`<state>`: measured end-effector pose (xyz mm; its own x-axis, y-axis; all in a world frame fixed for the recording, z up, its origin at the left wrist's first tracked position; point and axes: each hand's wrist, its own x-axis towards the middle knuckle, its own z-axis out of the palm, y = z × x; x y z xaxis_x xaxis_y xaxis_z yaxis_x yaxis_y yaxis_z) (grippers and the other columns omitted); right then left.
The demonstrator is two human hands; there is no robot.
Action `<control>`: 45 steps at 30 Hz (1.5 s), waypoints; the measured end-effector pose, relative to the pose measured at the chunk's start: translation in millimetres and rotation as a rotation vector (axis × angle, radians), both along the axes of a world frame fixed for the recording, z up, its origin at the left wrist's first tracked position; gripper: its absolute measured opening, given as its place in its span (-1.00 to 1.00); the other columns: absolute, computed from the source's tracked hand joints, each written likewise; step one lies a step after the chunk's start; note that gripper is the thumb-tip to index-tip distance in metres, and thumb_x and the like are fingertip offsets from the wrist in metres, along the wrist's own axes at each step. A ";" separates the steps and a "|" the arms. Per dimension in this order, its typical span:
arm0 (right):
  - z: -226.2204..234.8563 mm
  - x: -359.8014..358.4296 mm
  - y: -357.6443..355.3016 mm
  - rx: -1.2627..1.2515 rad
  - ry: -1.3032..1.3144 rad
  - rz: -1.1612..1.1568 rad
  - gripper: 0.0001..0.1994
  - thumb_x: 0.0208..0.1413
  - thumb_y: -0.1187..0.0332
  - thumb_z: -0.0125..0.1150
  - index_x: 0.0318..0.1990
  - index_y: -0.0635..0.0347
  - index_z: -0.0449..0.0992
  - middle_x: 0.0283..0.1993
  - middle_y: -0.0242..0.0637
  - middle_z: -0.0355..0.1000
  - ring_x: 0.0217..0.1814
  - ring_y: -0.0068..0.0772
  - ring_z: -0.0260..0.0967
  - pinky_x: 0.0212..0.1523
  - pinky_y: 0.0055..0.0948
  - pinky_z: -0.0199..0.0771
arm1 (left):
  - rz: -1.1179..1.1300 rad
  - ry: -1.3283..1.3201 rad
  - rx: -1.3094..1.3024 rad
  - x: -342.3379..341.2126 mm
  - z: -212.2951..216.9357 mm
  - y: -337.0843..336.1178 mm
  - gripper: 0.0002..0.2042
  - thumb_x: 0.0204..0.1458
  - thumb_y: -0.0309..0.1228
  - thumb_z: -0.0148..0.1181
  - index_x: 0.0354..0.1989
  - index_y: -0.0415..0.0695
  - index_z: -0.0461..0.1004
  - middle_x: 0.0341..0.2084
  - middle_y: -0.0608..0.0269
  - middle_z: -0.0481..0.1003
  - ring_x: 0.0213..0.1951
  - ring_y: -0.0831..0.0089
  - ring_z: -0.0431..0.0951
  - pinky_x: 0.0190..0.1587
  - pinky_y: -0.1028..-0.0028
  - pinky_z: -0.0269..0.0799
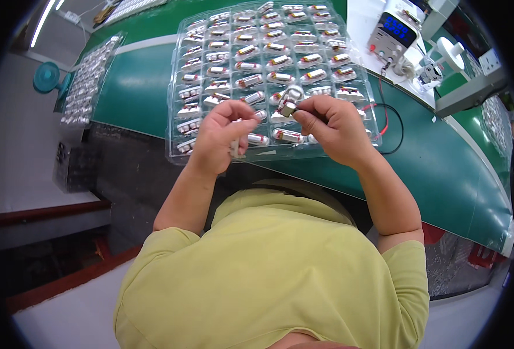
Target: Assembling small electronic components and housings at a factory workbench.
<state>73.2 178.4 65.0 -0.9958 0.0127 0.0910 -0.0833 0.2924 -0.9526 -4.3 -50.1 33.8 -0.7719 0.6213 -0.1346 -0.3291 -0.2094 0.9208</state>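
My right hand (337, 131) pinches a small white electronic unit (292, 96) with a silvery block at its lower end, between thumb and forefinger. It is raised over a clear plastic tray (172, 139). Rows of compartments in the tray hold many similar small white units with red and silver parts. To the left, my left hand (225, 135) hovers over the tray's near part with its fingers curled and the thumb close to the forefinger. A small whitish piece (235, 149) shows under its curled fingers; its kind is unclear.
The green-topped bench (443, 174) carries a bench power supply (395, 32) with a lit blue display, at the back right. Red and black leads (399, 125) loop beside the tray. Another filled tray (88, 81) sits at far left, near a teal round object (46, 77).
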 end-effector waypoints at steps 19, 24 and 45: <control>-38.3 8.1 -15.2 0.231 0.372 0.054 -0.89 0.00 0.40 0.30 -0.43 0.23 0.51 -0.57 -0.27 0.42 -0.55 -0.25 0.37 -0.53 -0.36 0.32 | -0.094 0.554 -0.098 24.1 -7.6 22.7 -0.35 -0.04 -0.60 0.30 0.28 -0.14 0.20 -0.15 0.24 0.50 -0.40 0.71 0.41 -0.39 0.71 0.35; -33.0 12.2 -4.6 -0.017 0.175 0.159 -0.88 0.06 0.40 0.25 -0.44 0.23 0.49 -0.60 -0.29 0.39 -0.61 -0.35 0.30 -0.55 -0.43 0.27 | -0.168 0.256 -0.026 26.2 -5.2 26.0 -0.47 0.10 -0.42 0.23 0.26 -0.04 0.24 -0.39 0.34 0.51 -0.57 0.73 0.34 -0.53 0.70 0.28; -38.0 9.9 -10.4 0.157 0.164 0.134 -0.85 0.08 0.37 0.20 -0.45 0.24 0.44 -0.55 -0.20 0.40 -0.53 -0.20 0.34 -0.48 -0.32 0.32 | -0.121 0.715 -0.306 21.2 -2.6 30.3 -0.56 -0.13 -0.60 0.24 0.02 -0.18 0.43 -0.28 0.22 0.52 -0.22 0.45 0.53 -0.13 0.49 0.41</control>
